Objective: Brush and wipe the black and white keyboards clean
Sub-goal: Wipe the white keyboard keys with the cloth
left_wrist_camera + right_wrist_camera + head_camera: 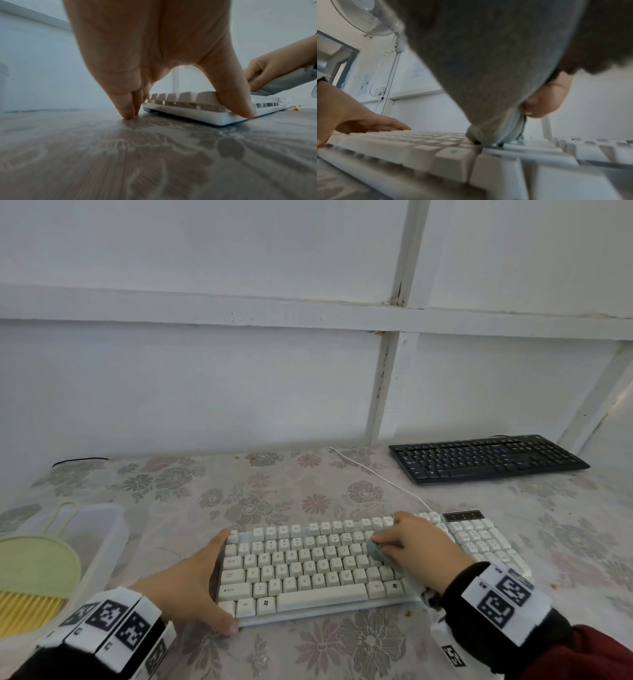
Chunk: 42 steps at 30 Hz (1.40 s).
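Note:
The white keyboard (308, 566) lies on the flowered tablecloth in front of me. My left hand (205, 580) braces its left end with straight fingers: the thumb (240, 105) presses the near corner, and the fingers (126, 108) touch down by the far corner. My right hand (411, 546) grips a bunched grey-blue cloth (375, 551) and presses it onto the keys right of the middle. In the right wrist view the cloth (488, 67) fills most of the picture and its tip meets the keys (436, 155). The black keyboard (486, 458) sits untouched at the back right.
A green brush with yellow bristles (34, 570) lies in a clear plastic box (109, 529) at the left. The white cable (376, 474) runs from the keyboard toward the wall. A few crumbs (407, 613) lie near the keyboard's front edge. A wall fan (364, 17) hangs to the left.

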Motion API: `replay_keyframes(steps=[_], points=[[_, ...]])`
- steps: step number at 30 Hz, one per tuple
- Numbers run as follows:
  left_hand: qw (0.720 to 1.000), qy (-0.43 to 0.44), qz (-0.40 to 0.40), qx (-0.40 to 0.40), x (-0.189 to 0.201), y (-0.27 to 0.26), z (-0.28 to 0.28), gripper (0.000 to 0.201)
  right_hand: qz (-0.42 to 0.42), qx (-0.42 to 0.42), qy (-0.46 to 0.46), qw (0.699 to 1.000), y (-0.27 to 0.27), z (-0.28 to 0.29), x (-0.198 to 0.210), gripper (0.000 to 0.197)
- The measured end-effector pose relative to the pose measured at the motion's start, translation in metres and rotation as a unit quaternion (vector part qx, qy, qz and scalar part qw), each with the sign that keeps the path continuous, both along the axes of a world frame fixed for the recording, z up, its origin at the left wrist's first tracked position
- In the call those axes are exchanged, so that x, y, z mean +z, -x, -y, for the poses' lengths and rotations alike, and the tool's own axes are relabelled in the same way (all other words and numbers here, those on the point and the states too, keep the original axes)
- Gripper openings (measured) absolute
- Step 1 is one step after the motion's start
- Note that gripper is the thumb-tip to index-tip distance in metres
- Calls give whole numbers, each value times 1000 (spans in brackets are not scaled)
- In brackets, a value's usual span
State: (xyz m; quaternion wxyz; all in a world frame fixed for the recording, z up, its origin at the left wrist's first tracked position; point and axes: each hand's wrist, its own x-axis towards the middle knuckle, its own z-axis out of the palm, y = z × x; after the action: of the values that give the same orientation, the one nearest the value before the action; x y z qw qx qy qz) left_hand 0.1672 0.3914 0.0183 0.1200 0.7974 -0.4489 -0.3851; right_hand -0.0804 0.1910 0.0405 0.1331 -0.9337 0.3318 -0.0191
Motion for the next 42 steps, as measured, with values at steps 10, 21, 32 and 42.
replay_keyframes(steps=[10, 21, 32, 42], points=[[1000, 7, -9, -9, -1, -2, -1, 156, -61, -59, 10, 996, 29, 28, 11, 24], [999, 17, -44, -3, -5, -6, 2, 158, -65, -80, 35, 994, 38, 31, 18, 30], [998, 22, -52, 0, -9, -8, 3, 152, -103, -118, 38, 987, 67, 63, 21, 24], [999, 20, -40, 2, -9, -8, 4, 146, -61, -46, 22, 997, 48, 40, 15, 24]])
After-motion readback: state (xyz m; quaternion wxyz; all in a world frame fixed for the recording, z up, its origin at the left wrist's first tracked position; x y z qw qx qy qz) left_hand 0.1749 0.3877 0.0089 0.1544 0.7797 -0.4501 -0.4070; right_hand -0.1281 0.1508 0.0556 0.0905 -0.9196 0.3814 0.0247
